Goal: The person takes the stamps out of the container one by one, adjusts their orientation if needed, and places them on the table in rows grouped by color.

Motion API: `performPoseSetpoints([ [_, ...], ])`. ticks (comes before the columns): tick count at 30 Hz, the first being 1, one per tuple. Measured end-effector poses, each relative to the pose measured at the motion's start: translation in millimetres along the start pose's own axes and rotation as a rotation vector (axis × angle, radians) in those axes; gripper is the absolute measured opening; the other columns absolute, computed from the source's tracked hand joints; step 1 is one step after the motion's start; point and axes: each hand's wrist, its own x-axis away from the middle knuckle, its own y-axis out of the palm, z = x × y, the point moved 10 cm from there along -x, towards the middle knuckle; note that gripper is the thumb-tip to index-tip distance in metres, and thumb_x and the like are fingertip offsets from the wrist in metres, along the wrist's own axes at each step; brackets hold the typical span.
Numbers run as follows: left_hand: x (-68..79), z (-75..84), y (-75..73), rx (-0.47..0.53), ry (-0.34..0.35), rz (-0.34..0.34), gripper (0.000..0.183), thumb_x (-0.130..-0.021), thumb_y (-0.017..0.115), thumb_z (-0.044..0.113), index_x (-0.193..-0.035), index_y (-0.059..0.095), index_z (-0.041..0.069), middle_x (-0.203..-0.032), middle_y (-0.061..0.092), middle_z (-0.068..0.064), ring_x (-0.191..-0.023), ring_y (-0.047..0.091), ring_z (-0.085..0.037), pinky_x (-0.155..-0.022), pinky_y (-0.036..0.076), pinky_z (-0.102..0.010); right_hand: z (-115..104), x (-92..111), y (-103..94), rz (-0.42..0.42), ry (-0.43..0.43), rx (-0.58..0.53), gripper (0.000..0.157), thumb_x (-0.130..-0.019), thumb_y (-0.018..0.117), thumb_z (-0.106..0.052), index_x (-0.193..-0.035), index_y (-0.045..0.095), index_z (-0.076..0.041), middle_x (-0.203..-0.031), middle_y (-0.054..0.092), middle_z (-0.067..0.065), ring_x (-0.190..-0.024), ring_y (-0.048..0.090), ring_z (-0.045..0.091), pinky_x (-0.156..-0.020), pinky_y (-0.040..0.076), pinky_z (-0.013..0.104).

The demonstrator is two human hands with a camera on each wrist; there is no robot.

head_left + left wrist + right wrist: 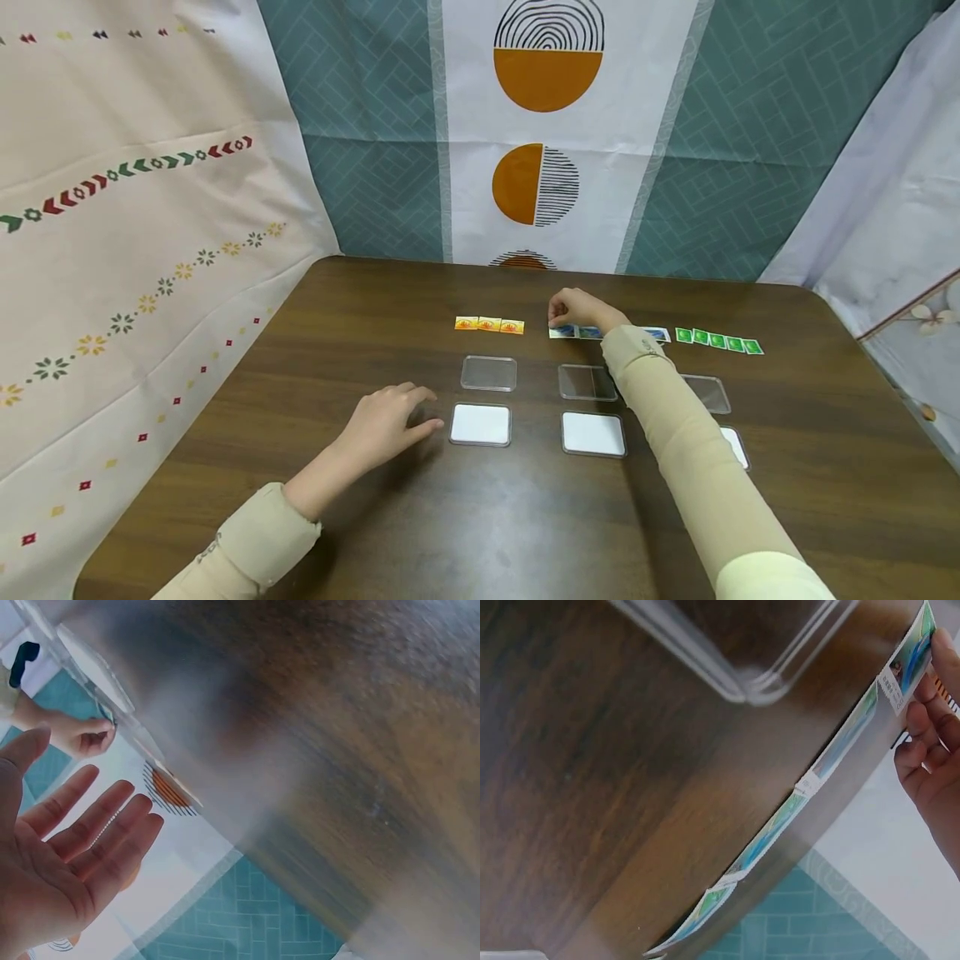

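My right hand [583,308] is at the left end of a row of blue-and-green postage stamps. In the right wrist view its fingers pinch the end stamp [911,660], which is tilted up from the table; other stamps [769,829] lie overlapping in line behind it. My left hand [386,423] hovers over the table with its fingers relaxed and apart, holding nothing. Just right of it lies a clear plastic case [481,425] with a white insert. Behind that is a transparent case piece [489,373].
Orange stamps [489,325] lie in a row at the left, green stamps [717,340] at the right. Another white-filled case [593,434] and clear piece [587,382] stand in the middle. My right sleeve partly covers the right-hand white case [735,447] and clear piece [708,393].
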Motion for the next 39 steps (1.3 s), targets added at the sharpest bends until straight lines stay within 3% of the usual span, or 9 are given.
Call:
performPoseSetpoints([
  [9, -2.0, 2.3, 0.6, 0.004, 0.009, -0.006, 0.036, -0.08, 0.072, 0.038, -0.103, 0.068, 0.01, -0.098, 0.07, -0.005, -0.086, 0.067, -0.025, -0.069, 0.053, -0.041, -3, 0, 1.5, 0.019, -0.008, 0.01, 0.01, -0.084, 0.069, -0.01, -0.082, 0.065, -0.002, -0.07, 0.057, 0.002, -0.065, 0.047, 0.012, -0.065, 0.04, 0.026],
  [22, -33.6, 7.9, -2.0, 0.021, 0.078, 0.005, 0.035, -0.081, 0.072, 0.036, -0.104, 0.067, 0.009, -0.098, 0.07, -0.007, -0.084, 0.068, -0.024, -0.065, 0.052, -0.04, 22, 39, -25.1, 0.11, 0.036, -0.018, 0.008, -0.086, 0.067, -0.01, -0.086, 0.067, -0.002, -0.076, 0.064, 0.008, -0.068, 0.053, 0.015, -0.069, 0.045, 0.032],
  [29, -53.4, 1.9, -4.6, 0.034, 0.079, -0.006, 0.035, -0.082, 0.071, 0.035, -0.104, 0.068, 0.008, -0.1, 0.071, -0.009, -0.087, 0.068, -0.026, -0.068, 0.053, -0.041, 34, 59, -29.9, 0.118, 0.091, -0.026, 0.009, -0.087, 0.065, -0.01, -0.088, 0.067, -0.001, -0.077, 0.063, 0.009, -0.068, 0.051, 0.015, -0.068, 0.044, 0.03],
  [39, -63.5, -17.2, -3.5, 0.056, 0.038, -0.009, 0.035, -0.083, 0.07, 0.034, -0.105, 0.068, 0.007, -0.103, 0.071, -0.01, -0.089, 0.068, -0.027, -0.069, 0.053, -0.042, 46, 82, -42.5, 0.158, 0.098, -0.033, 0.01, -0.088, 0.064, -0.011, -0.087, 0.066, -0.001, -0.079, 0.065, 0.013, -0.067, 0.05, 0.013, -0.067, 0.043, 0.03],
])
